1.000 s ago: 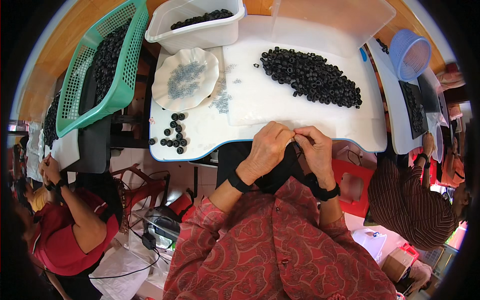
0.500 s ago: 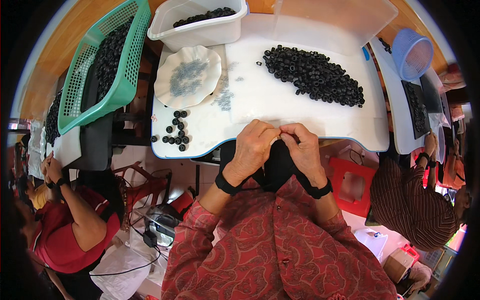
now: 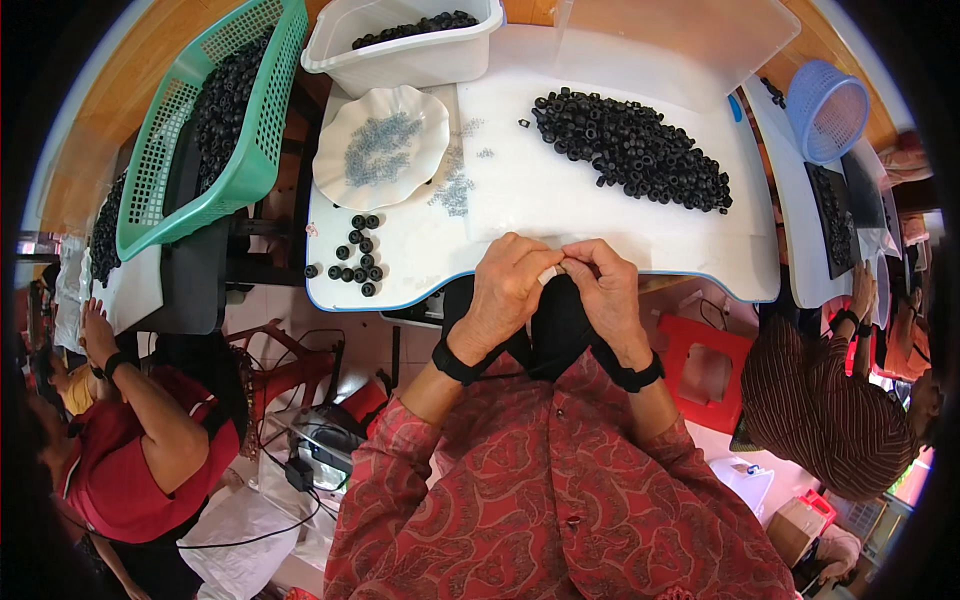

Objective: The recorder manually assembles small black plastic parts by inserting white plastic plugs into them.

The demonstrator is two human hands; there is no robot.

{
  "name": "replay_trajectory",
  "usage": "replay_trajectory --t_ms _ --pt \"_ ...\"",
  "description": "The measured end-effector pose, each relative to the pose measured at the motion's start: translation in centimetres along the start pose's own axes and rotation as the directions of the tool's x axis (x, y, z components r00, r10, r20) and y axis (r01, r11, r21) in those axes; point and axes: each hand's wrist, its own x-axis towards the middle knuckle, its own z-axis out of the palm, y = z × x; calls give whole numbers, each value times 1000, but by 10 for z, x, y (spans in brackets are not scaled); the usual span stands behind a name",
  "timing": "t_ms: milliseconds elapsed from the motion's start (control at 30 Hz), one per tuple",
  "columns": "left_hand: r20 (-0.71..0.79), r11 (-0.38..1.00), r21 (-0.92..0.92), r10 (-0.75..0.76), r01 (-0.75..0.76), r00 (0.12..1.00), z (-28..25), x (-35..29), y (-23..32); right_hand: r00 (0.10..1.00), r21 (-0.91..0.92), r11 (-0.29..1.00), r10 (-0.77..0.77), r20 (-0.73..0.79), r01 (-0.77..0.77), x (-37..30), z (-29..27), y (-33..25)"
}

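Observation:
At the table's front edge my left hand and my right hand meet, fingers bent and fingertips pinched together. A whitish bit shows by the left fingers; whether it is held or wrapped round a finger I cannot tell. Whatever else lies between the fingertips is hidden. Beyond them a heap of small black ring-shaped parts covers the table's right half. To the left, a wavy-rimmed white plate carries many tiny clear-grey pieces, and more of these are scattered beside it. Several round black parts lie in front of the plate.
A white tub with black parts stands at the back left. Further left is a green basket full of them. People sit on both sides, one in a red shirt and one in stripes. A red stool is at right.
My hands stay pinched together near the same spot, with only small finger shifts. The table's left side appears slightly shifted in view. The left neighbour's hand has risen a little.

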Motion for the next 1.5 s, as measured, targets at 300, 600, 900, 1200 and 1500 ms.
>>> replay_trajectory --t_ms 300,600,900,1200,1500 --pt "-2 1000 -1 -13 13 1000 0 0 -1 1000 -48 999 -3 -21 2 -2 0 2" --pt "11 1000 26 11 -11 1000 2 -2 -2 999 -94 995 -27 -21 25 -3 0 0" --pt "-3 999 32 10 -10 1000 -2 -4 -1 1000 -19 1000 22 5 -22 -4 2 -1" --pt "-33 995 34 99 -98 995 4 -5 0 951 -115 944 -311 -7 308 16 19 -32" --pt "-108 984 -122 119 -132 987 5 -18 -11 918 -78 920 -370 143 383 27 41 -41"
